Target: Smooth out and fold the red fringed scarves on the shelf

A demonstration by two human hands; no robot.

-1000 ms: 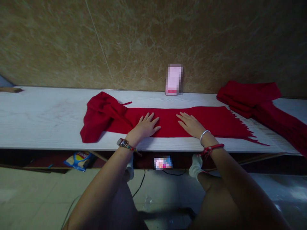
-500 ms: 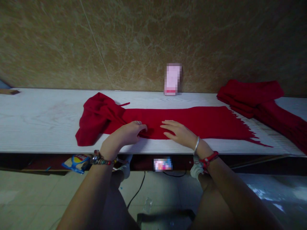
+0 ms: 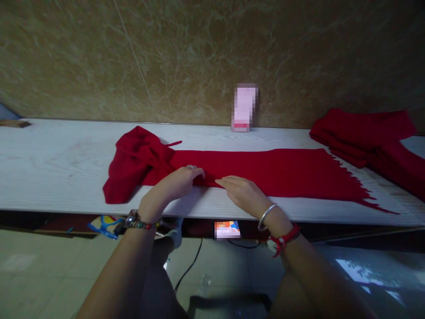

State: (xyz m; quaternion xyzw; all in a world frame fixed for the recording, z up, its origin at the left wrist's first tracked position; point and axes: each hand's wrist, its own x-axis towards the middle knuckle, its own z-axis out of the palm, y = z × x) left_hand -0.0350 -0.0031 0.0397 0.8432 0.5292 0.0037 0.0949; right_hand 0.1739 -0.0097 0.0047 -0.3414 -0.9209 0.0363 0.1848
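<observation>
A long red scarf (image 3: 292, 173) lies flat across the white wood-grain table, its fringe to the right and its left end bunched up. My left hand (image 3: 181, 181) has its fingers curled on the near edge of the cloth, left of the middle. Just to its right, my right hand (image 3: 241, 190) rests at the same edge with its fingers pressed together. Both hands are closed at the scarf's near edge.
A second red scarf (image 3: 361, 133) is heaped at the right. A pink box-like object (image 3: 245, 106), blurred, stands against the marbled wall. Under the tabletop (image 3: 66, 177) are a blue snack bag (image 3: 106, 225) and a blurred bright item (image 3: 227, 230).
My right hand has moved nearer to me and its spread fingers have come together at the scarf's edge. The near edge there has shifted slightly. The view has moved a little.
</observation>
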